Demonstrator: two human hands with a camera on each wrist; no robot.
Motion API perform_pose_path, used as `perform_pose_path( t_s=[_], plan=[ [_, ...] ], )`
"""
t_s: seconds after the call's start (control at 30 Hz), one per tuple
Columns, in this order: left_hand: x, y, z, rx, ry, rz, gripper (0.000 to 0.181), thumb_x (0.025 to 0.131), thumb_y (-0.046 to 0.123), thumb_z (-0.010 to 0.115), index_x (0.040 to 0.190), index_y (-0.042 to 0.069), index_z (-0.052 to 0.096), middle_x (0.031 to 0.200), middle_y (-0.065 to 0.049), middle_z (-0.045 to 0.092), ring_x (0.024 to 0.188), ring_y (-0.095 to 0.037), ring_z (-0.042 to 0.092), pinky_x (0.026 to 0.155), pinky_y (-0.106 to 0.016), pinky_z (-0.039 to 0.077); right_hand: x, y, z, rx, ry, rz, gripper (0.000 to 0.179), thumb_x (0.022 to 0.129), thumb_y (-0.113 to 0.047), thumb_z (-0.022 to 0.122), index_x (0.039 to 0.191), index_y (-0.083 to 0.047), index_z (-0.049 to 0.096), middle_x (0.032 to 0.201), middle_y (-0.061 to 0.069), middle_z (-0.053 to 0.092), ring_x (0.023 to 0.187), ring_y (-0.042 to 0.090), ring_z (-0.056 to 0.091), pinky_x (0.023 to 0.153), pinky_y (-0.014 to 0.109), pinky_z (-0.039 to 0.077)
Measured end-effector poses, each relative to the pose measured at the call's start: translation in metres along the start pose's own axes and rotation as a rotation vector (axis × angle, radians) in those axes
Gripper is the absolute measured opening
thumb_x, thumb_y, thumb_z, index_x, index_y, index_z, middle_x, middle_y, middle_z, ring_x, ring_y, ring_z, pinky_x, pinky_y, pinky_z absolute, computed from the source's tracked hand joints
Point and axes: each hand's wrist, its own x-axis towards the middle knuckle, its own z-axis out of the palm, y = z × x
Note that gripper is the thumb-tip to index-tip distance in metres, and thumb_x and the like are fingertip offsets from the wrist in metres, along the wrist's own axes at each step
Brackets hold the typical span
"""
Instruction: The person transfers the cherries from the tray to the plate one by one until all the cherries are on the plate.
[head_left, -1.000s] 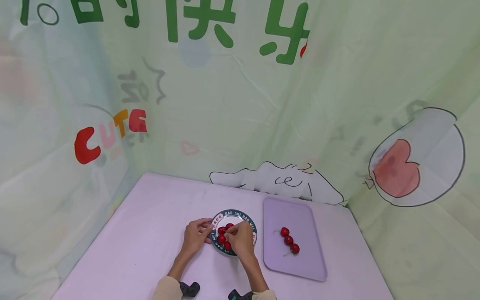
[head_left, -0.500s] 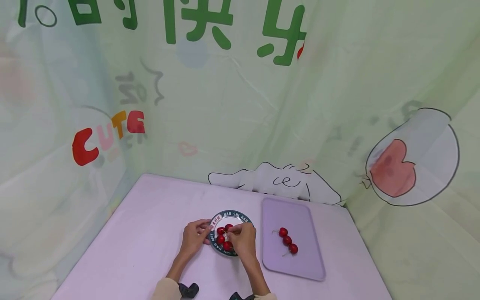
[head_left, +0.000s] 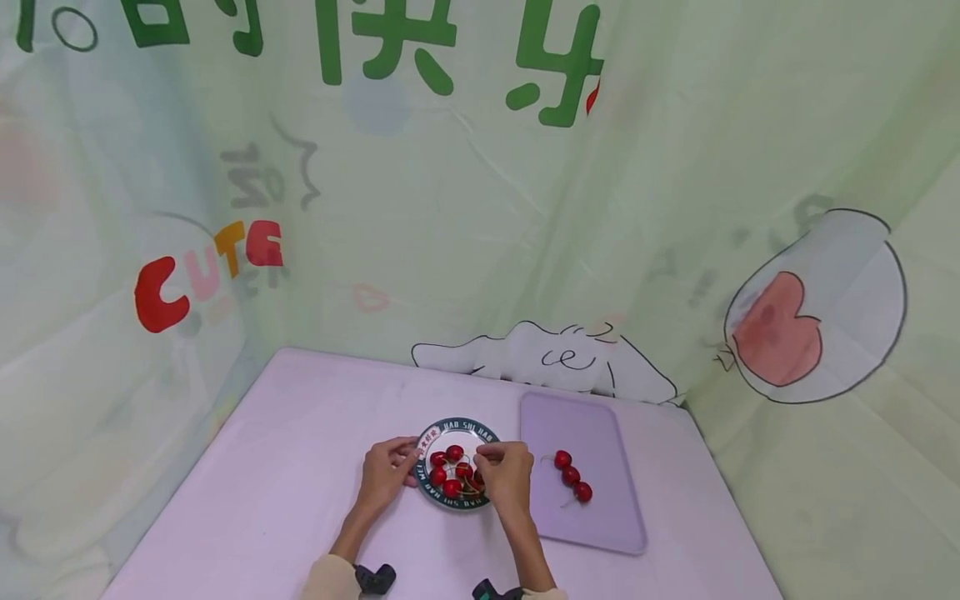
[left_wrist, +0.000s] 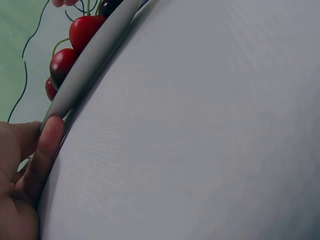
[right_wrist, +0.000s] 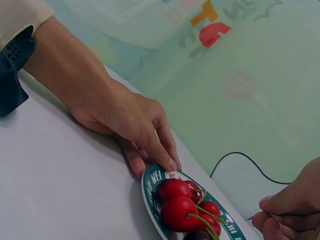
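My left hand [head_left: 382, 475] grips the left edge of a small round plate [head_left: 457, 424] with a dark green lettered rim. In the left wrist view its fingertip [left_wrist: 52, 131] lies against the pale side of the plate [left_wrist: 100, 55]. Several red cherries [head_left: 452, 488] with green stems are gathered on the plate; the right wrist view shows these cherries [right_wrist: 179, 214] close up. My right hand [head_left: 508, 477] is over the plate's right edge, covering part of it. Its fingers are bent with the thumb near them, and nothing shows between them [right_wrist: 295, 212].
To the right lies a lilac rectangular tray [head_left: 577, 421] with three cherries [head_left: 571, 476] in a slanting row. The table [head_left: 300, 433] has a pale cover. Printed cloth [head_left: 420, 250] hangs behind and at both sides. Dark straps [head_left: 375, 578] sit at the wrists.
My right hand has moved right, from over the plate's middle to its right edge, uncovering more cherries. My left hand stays on the plate. The head view has shifted slightly.
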Motion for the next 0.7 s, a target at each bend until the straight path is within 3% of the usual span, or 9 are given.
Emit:
perform_pose_path(
  t_s=[0.37, 0.7],
  plan=[
    [0.004, 0.002, -0.001, -0.014, 0.002, 0.004, 0.033, 0.105, 0.009, 0.073, 0.137, 0.001, 0.073, 0.104, -0.014, 0.076, 0.058, -0.013, 0.071, 0.058, -0.021, 0.062, 0.011, 0.019, -0.025, -0.022, 0.087, 0.036, 0.007, 0.091, 0.004, 0.083, 0.097, 0.005, 0.084, 0.092, 0.020, 0.082, 0.076, 0.022, 0.077, 0.066, 0.021, 0.064],
    [0.000, -0.002, 0.002, 0.022, -0.001, -0.024, 0.033, 0.106, 0.010, 0.072, 0.138, 0.003, 0.073, 0.105, -0.013, 0.075, 0.059, -0.012, 0.071, 0.059, -0.021, 0.062, 0.010, 0.039, -0.044, -0.053, 0.205, 0.072, 0.007, 0.086, 0.006, 0.085, 0.093, 0.007, 0.084, 0.084, 0.022, 0.081, 0.066, 0.019, 0.076, 0.058, 0.015, 0.057]
  ],
)
